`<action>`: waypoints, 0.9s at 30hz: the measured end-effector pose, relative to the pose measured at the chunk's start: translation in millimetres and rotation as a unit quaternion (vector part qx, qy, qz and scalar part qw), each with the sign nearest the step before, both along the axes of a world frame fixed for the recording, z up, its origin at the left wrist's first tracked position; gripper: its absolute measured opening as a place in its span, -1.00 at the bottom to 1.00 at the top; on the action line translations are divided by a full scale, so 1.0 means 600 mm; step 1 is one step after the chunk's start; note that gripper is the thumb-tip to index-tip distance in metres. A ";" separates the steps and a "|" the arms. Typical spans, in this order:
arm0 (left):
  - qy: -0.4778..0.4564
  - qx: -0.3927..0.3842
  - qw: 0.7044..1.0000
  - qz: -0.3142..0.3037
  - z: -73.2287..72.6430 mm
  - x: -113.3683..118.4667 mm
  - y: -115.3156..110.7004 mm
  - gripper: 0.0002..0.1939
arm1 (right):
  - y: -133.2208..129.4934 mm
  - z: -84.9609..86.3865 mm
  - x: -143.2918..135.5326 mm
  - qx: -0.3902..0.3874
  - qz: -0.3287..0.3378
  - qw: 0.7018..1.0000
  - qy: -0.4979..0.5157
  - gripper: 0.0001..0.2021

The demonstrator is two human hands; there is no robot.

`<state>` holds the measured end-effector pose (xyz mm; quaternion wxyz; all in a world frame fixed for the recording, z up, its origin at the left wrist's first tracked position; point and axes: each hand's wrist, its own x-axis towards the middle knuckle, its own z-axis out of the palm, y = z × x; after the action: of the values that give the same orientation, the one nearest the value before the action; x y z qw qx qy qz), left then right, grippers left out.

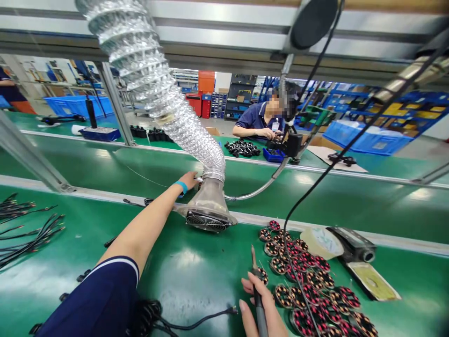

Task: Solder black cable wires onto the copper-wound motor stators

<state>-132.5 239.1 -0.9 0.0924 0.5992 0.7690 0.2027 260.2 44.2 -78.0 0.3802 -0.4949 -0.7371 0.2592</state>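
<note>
My left hand (pixel 190 179) reaches forward to the back edge of the bench, beside the grey fume hood (pixel 210 199) under a silver duct. Its fingers are partly hidden behind the hood, and what they touch is not clear. My right hand (pixel 261 304) holds a dark-handled soldering iron (pixel 258 299), tip pointing up and away. Right of it lie several round coils (pixel 312 276) with red and copper windings. A black cable (pixel 199 323) lies on the green bench between my arms.
Black cables (pixel 31 238) lie at the far left. At the right are a black iron holder (pixel 354 245) and a yellow sponge tray (pixel 373 281). A hanging black cord (pixel 308 189) crosses the right side. A person (pixel 259 117) works at the opposite bench.
</note>
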 end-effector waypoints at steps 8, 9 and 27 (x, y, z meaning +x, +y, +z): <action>0.075 -0.210 0.961 0.167 0.048 -0.160 -0.187 -0.63 | 0.011 0.014 0.014 -0.077 0.060 0.995 -0.024 -0.56; 0.077 -0.229 0.957 0.161 0.049 -0.166 -0.211 -0.64 | 0.010 0.017 0.012 -0.083 0.064 0.994 -0.023 -0.56; 0.154 -0.182 0.963 0.129 0.069 -0.167 -0.227 -0.60 | 0.012 0.008 0.009 -0.096 0.048 0.994 -0.025 -0.57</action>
<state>-232.6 103.1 40.4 0.0539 0.4918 0.8687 -0.0253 265.5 51.3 -73.0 0.2998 -0.4994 -0.7408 0.3345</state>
